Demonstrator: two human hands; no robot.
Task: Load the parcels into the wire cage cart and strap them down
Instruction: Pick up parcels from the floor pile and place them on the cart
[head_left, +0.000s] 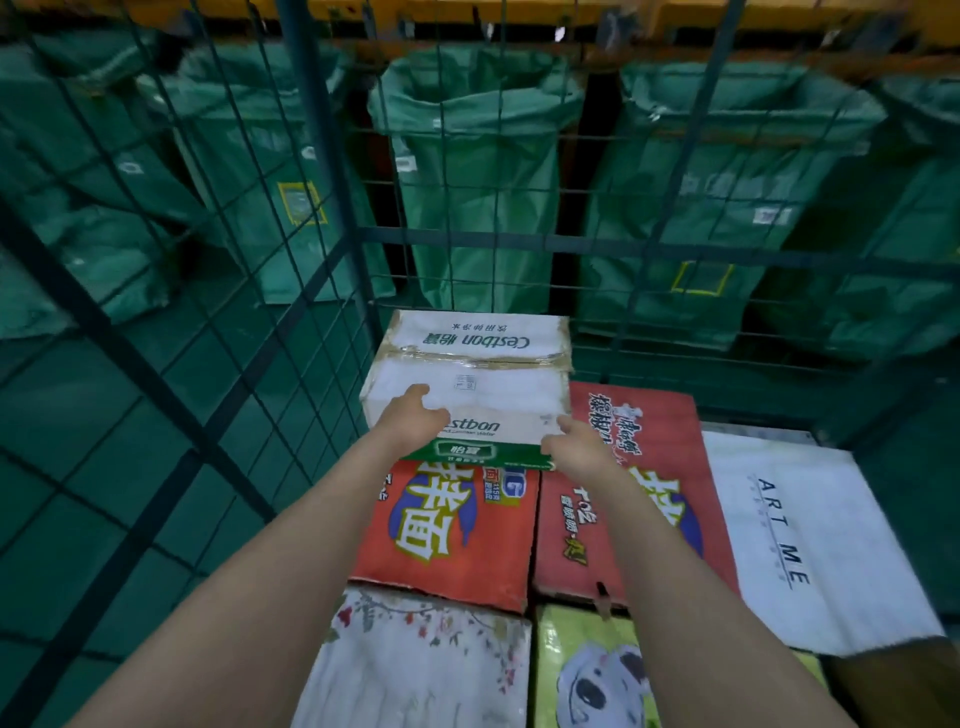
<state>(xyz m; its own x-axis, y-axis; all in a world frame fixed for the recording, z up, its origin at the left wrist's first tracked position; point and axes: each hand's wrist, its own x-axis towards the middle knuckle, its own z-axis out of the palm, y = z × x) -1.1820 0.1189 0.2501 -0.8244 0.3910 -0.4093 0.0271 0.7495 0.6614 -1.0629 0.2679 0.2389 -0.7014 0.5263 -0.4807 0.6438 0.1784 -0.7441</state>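
Observation:
A white and green Cestbon carton (483, 374) sits at the back of the wire cage cart (322, 171), on top of other parcels. My left hand (410, 418) lies on its near left corner with the thumb on top. My right hand (576, 447) grips its near right corner. Under and beside it lie two red noodle cartons (452, 525) (639, 467). A white ART ME parcel (800, 535) lies to the right. Closer to me are a floral white parcel (415, 670) and a yellow-green panda carton (587, 675).
Dark green mesh walls close the cart on the left and at the back. Behind the mesh hang several open green sacks (478, 171) under an orange rail (519, 13). The floor is green.

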